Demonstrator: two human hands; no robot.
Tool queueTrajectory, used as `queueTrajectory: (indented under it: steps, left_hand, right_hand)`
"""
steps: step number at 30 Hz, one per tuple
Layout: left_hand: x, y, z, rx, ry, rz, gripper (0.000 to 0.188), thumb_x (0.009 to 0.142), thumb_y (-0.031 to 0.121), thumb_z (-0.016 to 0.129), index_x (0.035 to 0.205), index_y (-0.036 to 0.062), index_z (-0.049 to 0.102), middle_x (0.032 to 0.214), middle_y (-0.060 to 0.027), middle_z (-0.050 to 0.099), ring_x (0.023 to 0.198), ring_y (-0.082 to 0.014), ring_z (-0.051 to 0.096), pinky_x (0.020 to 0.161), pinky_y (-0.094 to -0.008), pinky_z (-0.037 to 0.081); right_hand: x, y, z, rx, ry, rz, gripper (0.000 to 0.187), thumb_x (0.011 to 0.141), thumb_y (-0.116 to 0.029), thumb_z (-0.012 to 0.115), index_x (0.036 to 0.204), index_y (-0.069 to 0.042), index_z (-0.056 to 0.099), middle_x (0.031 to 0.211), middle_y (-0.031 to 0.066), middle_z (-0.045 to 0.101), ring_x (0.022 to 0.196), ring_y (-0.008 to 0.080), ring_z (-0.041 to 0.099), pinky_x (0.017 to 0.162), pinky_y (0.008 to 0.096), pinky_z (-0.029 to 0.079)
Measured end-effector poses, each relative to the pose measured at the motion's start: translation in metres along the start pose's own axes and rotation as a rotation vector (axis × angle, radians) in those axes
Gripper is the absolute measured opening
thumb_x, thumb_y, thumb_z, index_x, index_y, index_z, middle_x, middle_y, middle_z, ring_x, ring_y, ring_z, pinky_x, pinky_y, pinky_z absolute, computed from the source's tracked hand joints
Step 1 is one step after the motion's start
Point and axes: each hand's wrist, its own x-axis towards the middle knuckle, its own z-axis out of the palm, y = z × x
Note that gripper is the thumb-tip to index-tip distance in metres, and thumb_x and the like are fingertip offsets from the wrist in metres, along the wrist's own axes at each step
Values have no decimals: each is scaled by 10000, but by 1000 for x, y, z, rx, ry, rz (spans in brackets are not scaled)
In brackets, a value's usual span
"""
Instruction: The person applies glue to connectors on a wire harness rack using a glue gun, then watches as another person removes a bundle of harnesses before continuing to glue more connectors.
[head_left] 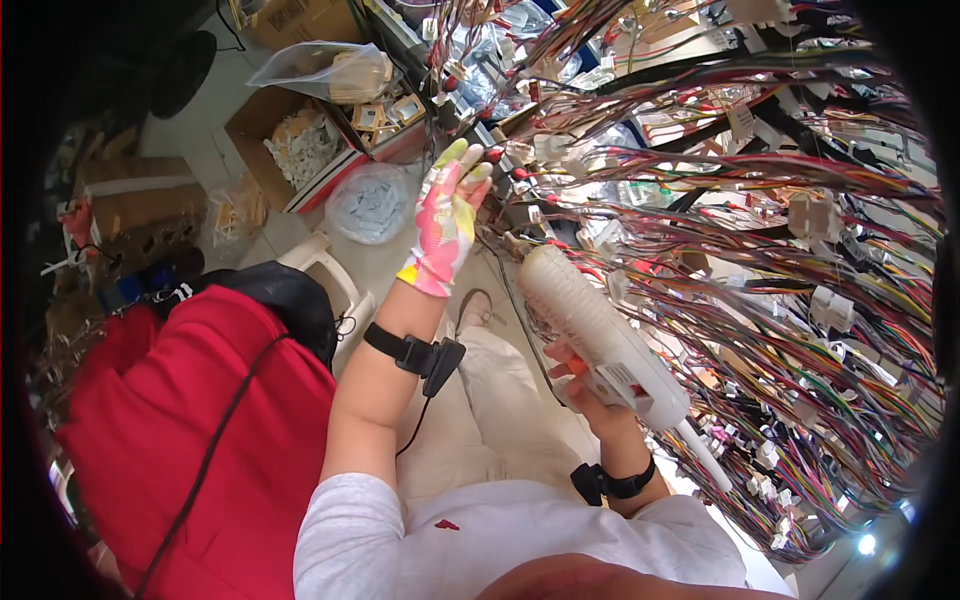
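My left hand [447,215], in a pink, yellow and white glove, reaches up beside the near edge of the wire rack [497,150]. Its fingers are stretched out and nothing shows in them. Close to the fingertips are red-tipped pegs and white connectors. My bare right hand [590,392] grips a bulky off-white handheld power tool [610,345] with a ribbed end, an orange button and a thin tapered tail. Part of the hand is hidden under the tool. Dense bundles of coloured wires [740,170] with white connectors lie beyond it.
A cardboard box [240,135] holds small white parts, with a clear plastic bag [320,68] by it. Another round bag [370,203] sits on the floor. To my left are a white plastic chair [318,255] and red cloth [200,400] with a black cable across it.
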Motion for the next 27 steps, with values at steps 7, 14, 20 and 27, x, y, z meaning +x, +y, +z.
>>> queueTrajectory:
  steps: [7,14,20,27]
  left_hand:
    - [38,12,28,354,-48,62,362,938,203,470,1271,63,475,1239,-61,543,1090,-117,523,921,-252,392]
    - [87,6,55,585,-60,81,350,941,240,472,1157,-27,539,1079,-68,608,1004,-124,542,904,-228,388]
    - [116,2,60,162,-128,-135,352,900,252,502,1162,17,525,1128,-97,555,1033,-190,530,957,-344,390]
    - [136,22,38,-340,-488,-248,389,844,212,518,1205,68,517,1274,-139,503,1169,-272,471,992,-416,354]
  right_hand:
    - [17,-16,18,9,2,-32,574,780,-121,649,1297,-63,407,1192,114,533,1163,264,484,841,379,488]
    - [30,-39,32,8,45,-24,609,772,-153,660,1309,-45,394,1243,181,499,1172,280,482,858,367,479]
    - [36,-40,32,4,83,-48,642,782,-139,650,1343,-57,349,1249,174,497,1194,286,465,864,375,475]
    - [46,-53,37,-13,25,-56,633,790,-93,628,1352,-68,337,1261,159,494,1200,294,461,868,385,473]
